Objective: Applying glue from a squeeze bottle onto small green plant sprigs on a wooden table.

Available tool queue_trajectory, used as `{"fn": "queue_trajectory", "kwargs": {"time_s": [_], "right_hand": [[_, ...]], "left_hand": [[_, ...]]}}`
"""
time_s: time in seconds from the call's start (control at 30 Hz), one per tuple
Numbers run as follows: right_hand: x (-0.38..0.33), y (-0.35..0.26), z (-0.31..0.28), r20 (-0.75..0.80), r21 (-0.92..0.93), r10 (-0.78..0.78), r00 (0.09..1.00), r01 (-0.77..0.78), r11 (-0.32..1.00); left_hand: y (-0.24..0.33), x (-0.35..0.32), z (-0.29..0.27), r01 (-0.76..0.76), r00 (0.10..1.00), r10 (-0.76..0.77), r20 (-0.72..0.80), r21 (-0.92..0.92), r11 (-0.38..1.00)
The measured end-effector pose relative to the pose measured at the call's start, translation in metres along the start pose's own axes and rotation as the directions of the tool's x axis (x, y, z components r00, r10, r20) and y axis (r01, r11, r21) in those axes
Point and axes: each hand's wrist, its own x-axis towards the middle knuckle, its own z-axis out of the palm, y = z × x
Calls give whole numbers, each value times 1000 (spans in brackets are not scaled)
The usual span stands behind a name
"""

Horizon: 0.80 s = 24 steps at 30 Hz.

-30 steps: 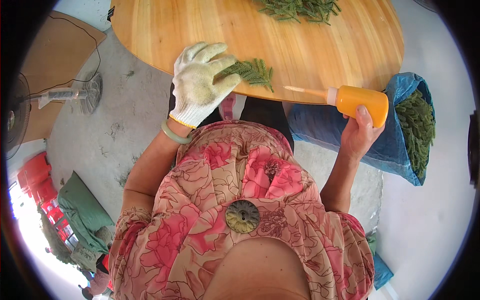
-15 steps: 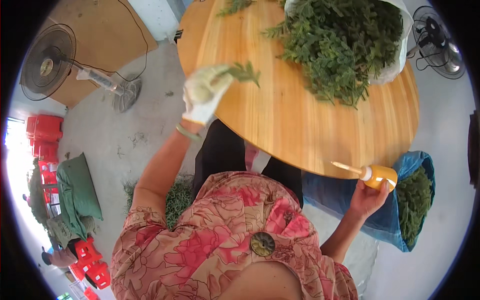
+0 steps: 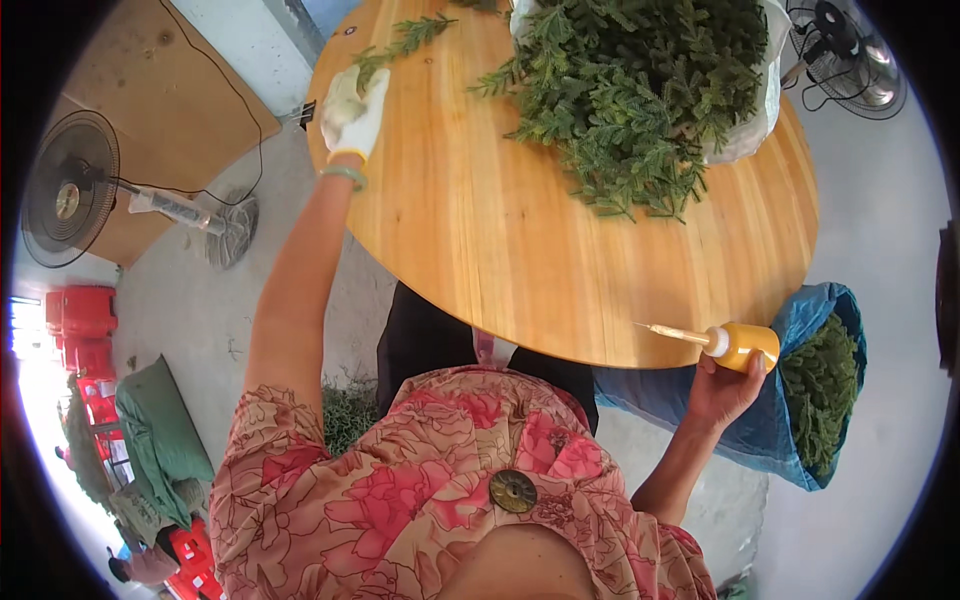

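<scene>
My left hand [image 3: 357,118], in a white work glove, reaches over the far left part of the round wooden table [image 3: 450,220]. Its fingers are closed on a small evergreen sprig [image 3: 368,66], partly hidden by the glove. Just beyond lies another evergreen sprig [image 3: 420,35], close to the held one. My bare right hand [image 3: 727,390] grips a yellow squeeze bottle [image 3: 748,346] with a white collar and a long thin nozzle. The bottle lies tilted sideways in the hand, nozzle pointing left above the table's near right edge.
Evergreen branches [image 3: 640,100] spill from a white sack [image 3: 765,125] on the table. A blue sack [image 3: 825,465] of greenery stands right of it. Fans [image 3: 70,195] flank the table on both sides. Red stools [image 3: 85,312] and a green sack [image 3: 165,425] are at the left.
My left hand has moved forward and left across the table with the sprig. The right hand still holds the bottle near the table's edge. The whole view has shifted slightly.
</scene>
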Motion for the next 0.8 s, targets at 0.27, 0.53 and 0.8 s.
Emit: {"fn": "queue_trajectory", "kwargs": {"time_s": [0.27, 0.53, 0.8], "right_hand": [[12, 11, 11, -17, -8, 41, 999, -41, 999], [21, 9, 3, 2, 47, 62, 998, -62, 997], [36, 22, 14, 60, 173, 149, 987, -157, 972]], "left_hand": [[51, -19, 7, -152, 987, 156, 25, -125, 980], [93, -43, 1, -246, 926, 284, 250, -176, 953], [107, -14, 41, -268, 865, 144, 481, 199, 943]]}}
